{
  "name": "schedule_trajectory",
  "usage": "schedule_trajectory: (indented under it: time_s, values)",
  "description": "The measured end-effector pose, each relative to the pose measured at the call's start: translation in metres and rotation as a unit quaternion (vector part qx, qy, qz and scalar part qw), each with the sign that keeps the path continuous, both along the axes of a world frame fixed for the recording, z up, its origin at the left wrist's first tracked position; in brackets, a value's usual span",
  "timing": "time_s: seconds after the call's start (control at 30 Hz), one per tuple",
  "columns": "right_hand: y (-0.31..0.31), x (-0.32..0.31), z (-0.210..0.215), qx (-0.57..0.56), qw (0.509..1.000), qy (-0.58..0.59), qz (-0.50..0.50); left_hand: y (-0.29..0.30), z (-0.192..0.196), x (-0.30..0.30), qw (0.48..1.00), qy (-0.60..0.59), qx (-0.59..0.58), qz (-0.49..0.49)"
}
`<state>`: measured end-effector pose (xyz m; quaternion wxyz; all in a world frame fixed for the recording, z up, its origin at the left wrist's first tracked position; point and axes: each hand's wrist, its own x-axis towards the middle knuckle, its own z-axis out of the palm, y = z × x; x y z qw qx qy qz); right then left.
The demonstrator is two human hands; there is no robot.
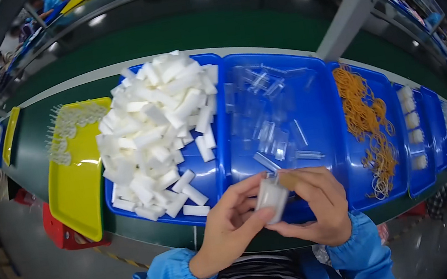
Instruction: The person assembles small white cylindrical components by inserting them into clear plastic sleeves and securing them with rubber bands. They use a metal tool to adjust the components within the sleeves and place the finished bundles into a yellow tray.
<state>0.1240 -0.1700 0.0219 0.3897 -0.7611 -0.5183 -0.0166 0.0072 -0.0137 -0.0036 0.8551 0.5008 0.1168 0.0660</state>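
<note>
In front of my chest, both hands hold one small whitish block with a shiny, clear-looking face, perhaps a clear plastic case (pixel 272 198). My left hand (pixel 226 231) grips it from the left, thumb across its face. My right hand (pixel 321 205) closes on its right side, fingers over the upper edge and thumb underneath. A tan patch by the right fingertips is too blurred to name. Just beyond the hands, a blue tray (pixel 321 145) holds loose clear plastic pieces (pixel 278 143).
To the left, white foam blocks (pixel 160 114) are heaped in another blue tray (pixel 196 172), beside a yellow tray (pixel 75 200) of small whitish parts (pixel 75 123). Orange rubber bands (pixel 361 103) fill a tray on the right. A grey post (pixel 358 3) rises behind; other people work farther off.
</note>
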Motion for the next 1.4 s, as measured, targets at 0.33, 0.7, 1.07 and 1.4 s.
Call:
schedule_trajectory:
  time_s: [0.33,0.7,1.07,1.4]
  values:
    - [-0.002,-0.012,-0.007,0.021,0.999,0.022,-0.014,-0.003,0.003,-0.003,0.997,0.038,0.001,-0.062]
    - [-0.002,-0.015,-0.005,-0.004,0.999,0.006,0.052,-0.003,0.009,0.003,0.979,0.079,0.038,-0.182]
    - [-0.014,-0.010,0.010,0.034,0.987,0.121,0.104,-0.010,0.016,0.004,0.939,0.143,-0.267,-0.164]
    - [-0.133,0.108,-0.024,-0.196,0.903,-0.163,-0.346,-0.007,0.013,0.014,0.988,0.107,0.076,-0.086]
